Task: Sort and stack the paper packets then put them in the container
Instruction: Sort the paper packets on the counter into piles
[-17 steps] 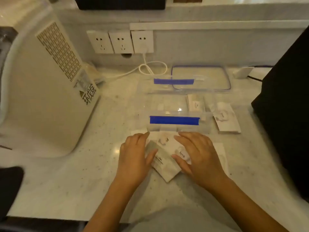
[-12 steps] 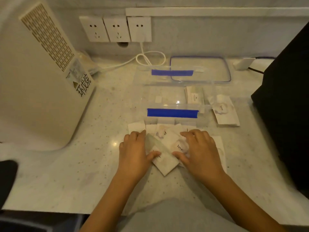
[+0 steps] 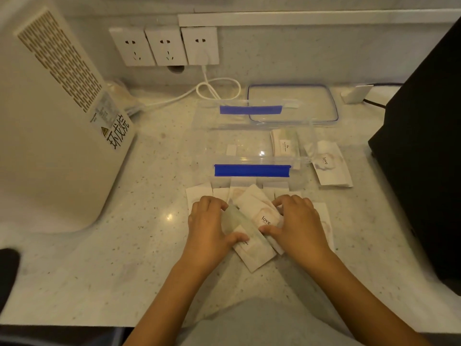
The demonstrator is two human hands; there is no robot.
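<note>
Several white paper packets (image 3: 257,213) lie fanned on the marble counter just in front of a clear plastic container (image 3: 252,146) with blue clips. My left hand (image 3: 208,226) pinches a greenish packet (image 3: 237,223) at the pile's left side. My right hand (image 3: 298,224) rests on the pile's right side, thumb against a packet printed "love". One packet stack (image 3: 284,144) stands inside the container at its right end. Another "love" packet (image 3: 329,166) lies on the counter right of the container.
The container's clear lid (image 3: 293,103) with a blue rim lies behind it. A white appliance (image 3: 50,121) stands at the left, a black box (image 3: 424,146) at the right. Wall sockets (image 3: 164,46) and a looped white cable (image 3: 217,89) are at the back.
The camera view has shifted slightly. My hands have drawn a little closer together on the pile, and the greenish packet has slid further under my left fingers.
</note>
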